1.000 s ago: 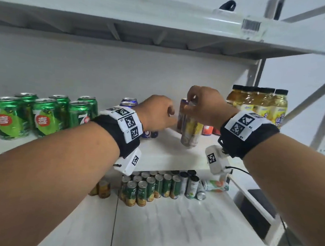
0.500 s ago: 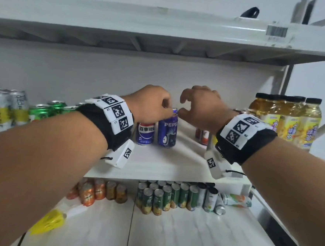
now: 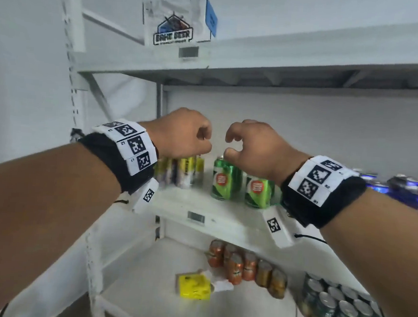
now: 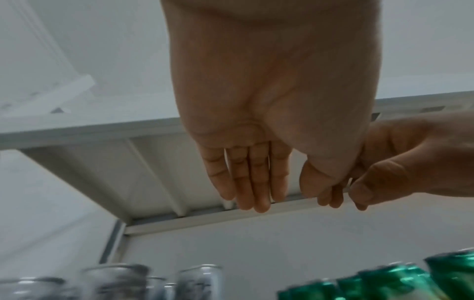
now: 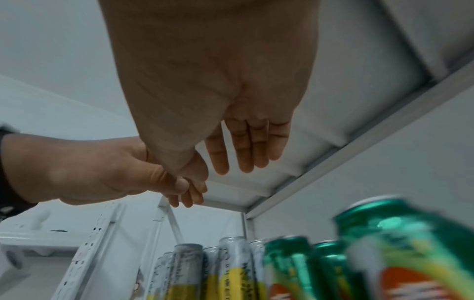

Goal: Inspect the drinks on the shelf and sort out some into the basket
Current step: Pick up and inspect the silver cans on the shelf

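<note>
Both hands hover just above the cans on the middle shelf (image 3: 226, 215) and hold nothing. My left hand (image 3: 187, 138) hangs over a group of slim silver-and-yellow cans (image 3: 186, 172), fingers relaxed and pointing down (image 4: 252, 182). Over the top of a green can (image 3: 223, 180) is my right hand (image 3: 249, 148), with a second green can (image 3: 259, 190) beside it; its fingers (image 5: 246, 150) are loosely straight. Whether it touches the can top I cannot tell. The two thumbs nearly meet. No basket is in view.
Blue cans (image 3: 403, 188) stand further right on the same shelf. The lower shelf holds orange cans (image 3: 244, 268), green-and-yellow cans (image 3: 335, 313) and a yellow packet (image 3: 194, 286). A printed box (image 3: 175, 24) sits on the upper shelf, close above the hands.
The right hand let go of the can it held a second ago. Both hands moved left along the shelf, past the blue cans to the green and silver cans.
</note>
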### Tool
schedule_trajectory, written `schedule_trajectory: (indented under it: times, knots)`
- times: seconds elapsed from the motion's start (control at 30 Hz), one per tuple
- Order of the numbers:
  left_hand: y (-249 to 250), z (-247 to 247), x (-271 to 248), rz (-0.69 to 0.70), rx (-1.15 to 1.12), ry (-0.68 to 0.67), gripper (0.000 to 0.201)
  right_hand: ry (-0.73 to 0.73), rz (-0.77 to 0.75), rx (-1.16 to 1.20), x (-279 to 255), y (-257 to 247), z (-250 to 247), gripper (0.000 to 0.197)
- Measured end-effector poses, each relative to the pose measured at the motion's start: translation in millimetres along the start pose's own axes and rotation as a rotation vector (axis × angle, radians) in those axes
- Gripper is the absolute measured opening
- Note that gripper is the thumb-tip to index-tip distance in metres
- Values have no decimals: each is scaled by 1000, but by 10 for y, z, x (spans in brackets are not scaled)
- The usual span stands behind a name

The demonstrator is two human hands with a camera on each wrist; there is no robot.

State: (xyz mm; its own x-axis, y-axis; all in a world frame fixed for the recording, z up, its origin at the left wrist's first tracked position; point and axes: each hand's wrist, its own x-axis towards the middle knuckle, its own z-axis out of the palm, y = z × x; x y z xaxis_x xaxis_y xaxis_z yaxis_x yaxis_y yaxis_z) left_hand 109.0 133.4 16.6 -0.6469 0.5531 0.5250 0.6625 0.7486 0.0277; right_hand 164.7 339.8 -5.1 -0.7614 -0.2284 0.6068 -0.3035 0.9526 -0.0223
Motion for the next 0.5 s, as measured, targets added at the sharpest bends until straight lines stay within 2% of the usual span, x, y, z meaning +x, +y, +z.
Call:
schedule_trajectory:
  times: [0.2, 0.33, 0.5]
  knots:
    - [-1250, -46, -88, -43, 56, -31, 29, -21, -45, 8, 806, -644, 651, 37]
    - [-1745, 39, -80, -42, 44, -51, 34, -61, -18, 5, 1147, -870, 965, 35]
    - [-2110, 157, -87, 1, 13, -48, 28, -85, -26, 28, 1401, -1159, 1220, 40]
